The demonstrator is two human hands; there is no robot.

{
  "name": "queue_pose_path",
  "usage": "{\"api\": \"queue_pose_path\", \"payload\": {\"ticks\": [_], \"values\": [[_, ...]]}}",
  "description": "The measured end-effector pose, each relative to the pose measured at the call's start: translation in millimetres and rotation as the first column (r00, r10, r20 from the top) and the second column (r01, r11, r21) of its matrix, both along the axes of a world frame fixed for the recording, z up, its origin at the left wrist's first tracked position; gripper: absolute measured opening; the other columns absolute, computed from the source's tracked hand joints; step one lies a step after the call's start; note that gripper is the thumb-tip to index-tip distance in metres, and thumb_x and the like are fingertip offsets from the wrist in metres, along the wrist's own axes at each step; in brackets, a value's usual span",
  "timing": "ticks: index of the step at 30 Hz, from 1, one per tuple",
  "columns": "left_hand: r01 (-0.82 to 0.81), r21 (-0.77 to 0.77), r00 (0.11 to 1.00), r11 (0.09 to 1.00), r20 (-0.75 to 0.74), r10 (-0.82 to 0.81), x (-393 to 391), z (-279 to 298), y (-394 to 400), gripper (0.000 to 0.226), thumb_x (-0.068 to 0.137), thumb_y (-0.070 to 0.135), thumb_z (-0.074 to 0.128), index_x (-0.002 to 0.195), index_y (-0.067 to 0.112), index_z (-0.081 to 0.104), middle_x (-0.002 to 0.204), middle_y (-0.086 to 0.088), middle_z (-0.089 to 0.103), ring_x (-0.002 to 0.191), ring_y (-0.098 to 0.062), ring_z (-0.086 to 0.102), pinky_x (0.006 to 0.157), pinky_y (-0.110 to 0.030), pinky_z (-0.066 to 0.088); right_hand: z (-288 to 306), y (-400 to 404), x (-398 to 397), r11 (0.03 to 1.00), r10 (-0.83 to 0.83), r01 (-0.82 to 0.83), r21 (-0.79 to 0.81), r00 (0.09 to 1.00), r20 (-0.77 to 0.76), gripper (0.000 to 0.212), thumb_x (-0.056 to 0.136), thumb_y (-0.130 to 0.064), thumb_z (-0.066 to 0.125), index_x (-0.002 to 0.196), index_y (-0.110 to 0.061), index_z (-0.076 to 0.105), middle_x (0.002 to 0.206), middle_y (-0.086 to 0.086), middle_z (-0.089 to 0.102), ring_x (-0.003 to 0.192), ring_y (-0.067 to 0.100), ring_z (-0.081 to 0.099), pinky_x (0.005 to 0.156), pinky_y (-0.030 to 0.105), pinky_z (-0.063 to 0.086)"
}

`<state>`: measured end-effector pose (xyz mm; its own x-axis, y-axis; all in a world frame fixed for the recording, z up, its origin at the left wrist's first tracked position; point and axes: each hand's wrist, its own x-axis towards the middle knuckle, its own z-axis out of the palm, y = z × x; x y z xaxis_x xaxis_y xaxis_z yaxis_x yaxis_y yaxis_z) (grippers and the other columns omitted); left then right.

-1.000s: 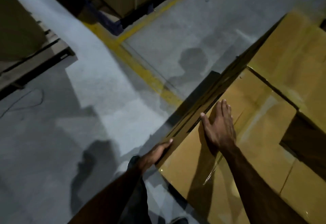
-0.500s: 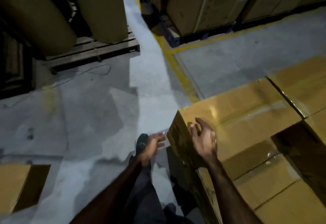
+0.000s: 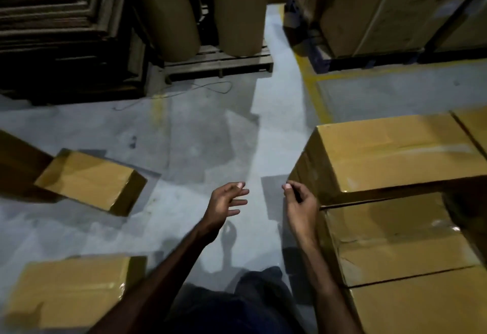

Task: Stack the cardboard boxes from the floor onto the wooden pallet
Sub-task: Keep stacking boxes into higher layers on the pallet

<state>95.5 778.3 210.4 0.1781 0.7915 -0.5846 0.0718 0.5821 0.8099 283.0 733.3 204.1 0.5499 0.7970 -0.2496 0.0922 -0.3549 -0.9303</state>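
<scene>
left hand (image 3: 226, 203) and right hand (image 3: 300, 203): fingers loosely spread, holding nothing | risk: top stacked box (image 3: 390, 152) overhanging, could slip | floor box (image 3: 89, 181) tilted, awkward pickup

Far left there's a dark stack of flattened cardboard sheets (image 3: 60, 25). Right next to it, two big brown paper rolls (image 3: 238, 9) stand upright. A thin loose cable (image 3: 210, 88) lies on the grey floor (image 3: 197, 136) near them, and a yellow painted line (image 3: 320, 102) runs along far right.
</scene>
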Motion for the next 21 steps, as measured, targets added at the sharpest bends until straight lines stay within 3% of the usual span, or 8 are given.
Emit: {"api": "queue_pose_path", "payload": {"ticks": [4,8,11,16,21], "values": [[-0.148,0.075,0.989,0.986,-0.02,0.15,-74.8,12.0,-41.1,0.054,0.08,0.056,0.062,0.121,0.022,0.071,0.118,0.002,0.078,0.112,-0.028,0.073,0.095,-0.041,0.052,-0.9,-16.7,-59.1,0.988,0.148,-0.149,0.049,0.989,0.008,0.011,0.102,-0.017,0.069,0.11,-0.014,0.076,0.103,-0.002,0.077,0.1,0.013,0.071,0.095,0.039,0.058],[-0.295,0.132,0.953,0.946,-0.027,0.301,-169.7,11.2,-107.6,0.055,0.083,0.055,0.061,0.124,0.019,0.071,0.119,0.002,0.078,0.11,-0.026,0.074,0.094,-0.04,0.053,-10.3,-47.6,-145.5,0.95,0.313,-0.313,0.005,0.949,-0.034,0.012,0.102,-0.031,0.069,0.11,-0.025,0.075,0.107,-0.007,0.078,0.105,0.015,0.073,0.1,0.052,0.058],[-0.414,0.14,0.903,0.899,-0.059,0.425,-251.1,6.6,-170.0,0.049,0.085,0.055,0.062,0.122,0.024,0.072,0.116,0.005,0.079,0.106,-0.022,0.075,0.088,-0.038,0.052,-12.3,-80.4,-224.8,0.896,0.442,-0.443,-0.013,0.895,-0.059,0.01,0.102,-0.033,0.068,0.108,-0.029,0.075,0.108,-0.007,0.078,0.106,0.015,0.072,0.101,0.054,0.057],[-0.693,0.13,0.7,0.709,-0.113,0.705,-378.2,-0.4,-297.8,0.02,0.104,0.033,0.063,0.118,0.021,0.073,0.118,-0.007,0.077,0.105,-0.029,0.072,0.084,-0.035,0.053,-16.2,-145.5,-359.8,0.694,0.707,-0.718,-0.053,0.693,-0.143,0.009,0.103,-0.031,0.067,0.101,-0.033,0.075,0.107,-0.005,0.079,0.105,0.015,0.074,0.101,0.053,0.057],[-0.869,0.15,0.448,0.471,-0.163,0.879,-461.4,-1.9,-401.5,0.025,0.106,0.025,0.06,0.123,0.011,0.071,0.114,-0.009,0.077,0.097,-0.025,0.071,0.072,-0.024,0.054,-23.9,-185.5,-464.7,0.435,0.888,-0.897,-0.079,0.442,-0.125,0.009,0.103,-0.034,0.066,0.104,-0.037,0.075,0.11,-0.008,0.078,0.107,0.014,0.073,0.101,0.055,0.056]]}}
